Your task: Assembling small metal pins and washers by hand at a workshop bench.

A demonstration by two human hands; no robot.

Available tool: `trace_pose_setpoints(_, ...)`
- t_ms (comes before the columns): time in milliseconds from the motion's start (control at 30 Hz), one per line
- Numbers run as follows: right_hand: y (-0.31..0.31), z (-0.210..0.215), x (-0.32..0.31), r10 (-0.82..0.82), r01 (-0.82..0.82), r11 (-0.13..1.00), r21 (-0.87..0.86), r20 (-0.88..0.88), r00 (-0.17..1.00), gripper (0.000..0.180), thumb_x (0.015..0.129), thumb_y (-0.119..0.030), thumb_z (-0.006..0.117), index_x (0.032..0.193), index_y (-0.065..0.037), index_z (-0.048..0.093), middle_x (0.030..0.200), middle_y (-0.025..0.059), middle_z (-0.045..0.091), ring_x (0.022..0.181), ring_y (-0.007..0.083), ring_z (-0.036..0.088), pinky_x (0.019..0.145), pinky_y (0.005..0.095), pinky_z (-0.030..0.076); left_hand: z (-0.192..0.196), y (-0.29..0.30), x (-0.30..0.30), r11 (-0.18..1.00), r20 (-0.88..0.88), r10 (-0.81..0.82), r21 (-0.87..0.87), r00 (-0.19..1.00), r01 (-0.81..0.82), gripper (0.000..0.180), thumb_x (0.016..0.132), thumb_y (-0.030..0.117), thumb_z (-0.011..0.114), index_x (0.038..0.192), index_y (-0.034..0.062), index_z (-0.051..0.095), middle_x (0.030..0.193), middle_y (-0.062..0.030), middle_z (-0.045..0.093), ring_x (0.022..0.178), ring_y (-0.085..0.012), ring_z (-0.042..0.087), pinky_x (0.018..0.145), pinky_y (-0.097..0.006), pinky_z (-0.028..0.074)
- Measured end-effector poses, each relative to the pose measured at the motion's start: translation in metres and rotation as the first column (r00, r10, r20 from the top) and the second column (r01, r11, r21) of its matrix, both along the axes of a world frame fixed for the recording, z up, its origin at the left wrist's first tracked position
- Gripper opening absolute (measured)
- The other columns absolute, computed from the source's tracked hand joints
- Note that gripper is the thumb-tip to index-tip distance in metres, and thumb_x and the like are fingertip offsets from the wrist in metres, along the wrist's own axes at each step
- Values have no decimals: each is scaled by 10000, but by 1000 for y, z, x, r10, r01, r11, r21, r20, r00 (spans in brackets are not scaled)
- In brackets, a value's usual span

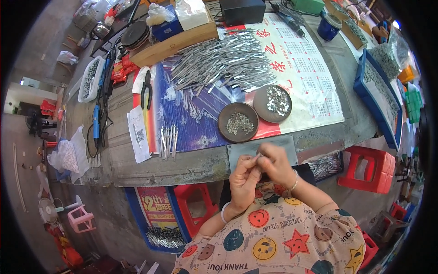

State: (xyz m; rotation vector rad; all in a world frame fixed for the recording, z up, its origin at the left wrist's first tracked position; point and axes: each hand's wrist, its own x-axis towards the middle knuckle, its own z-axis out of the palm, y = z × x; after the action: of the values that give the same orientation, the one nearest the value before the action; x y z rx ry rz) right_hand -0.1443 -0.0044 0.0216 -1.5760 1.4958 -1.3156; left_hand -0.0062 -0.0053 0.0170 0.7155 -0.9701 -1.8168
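- Left hand point(244, 176) is half curled, its fingertips pinched on a small metal piece point(258, 156) at the near edge of the table point(191, 166)
- Right hand point(273, 164) meets it from the right, fingers bent and gripping the same piece; the two hands touch
- Both sit over a grey metal plate point(283, 144)
- Just beyond lie two round brown dishes point(238, 122) of small metal bits
- Farther off is a big heap of metal strips point(223, 59)
- A small bunch of strips point(168, 141) lies to the left, with black pliers point(146, 93) beyond it
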Motion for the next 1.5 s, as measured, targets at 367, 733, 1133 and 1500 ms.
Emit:
trace_pose_setpoints(367, 12, 19, 2, -96, 71, 995, 77, 423, 901, 694, 634, -17, 758, 1187, -65, 342, 1053, 68, 428, 740, 91, 443, 593, 209, 419, 5, 7, -5, 992, -79, -47, 115, 996, 56, 218, 896, -26, 532, 1107, 5, 575, 1008, -10, 483, 669, -51, 434, 536, -195, 347)
trace_pose_setpoints(733, -11, -16, -21, -304, 169, 947, 272, 598, 741, 713, 651, -159, 829, 1158, -21, 348, 969, 19, 441, 649, 32, 383, 551, 186, 362, 2, 8, 0, 981, -195, -76, 162, 978, 108, 251, 887, -67, 521, 1123, -1, 576, 1020, -10, 452, 712, -50, 432, 587, -188, 362)
trace_pose_setpoints(1133, 12, 11, 1, -62, 125, 967, -224, 266, 962, 694, 650, -144, 786, 1184, -44, 354, 1024, 86, 408, 702, 115, 450, 582, 244, 416, 9, 8, -2, 966, -75, -29, 254, 997, 48, 223, 877, -68, 513, 1085, 3, 546, 978, -12, 486, 670, -50, 429, 568, -194, 356)
trace_pose_setpoints(1500, 14, 2, -5, -168, 208, 973, -104, 300, 939, 710, 650, -182, 804, 1188, -37, 364, 941, 73, 429, 715, 120, 446, 586, 263, 410, -5, 5, 5, 966, -260, -95, 207, 961, 152, 212, 880, -60, 516, 1071, 29, 540, 1017, -32, 510, 690, -63, 464, 574, -200, 373)
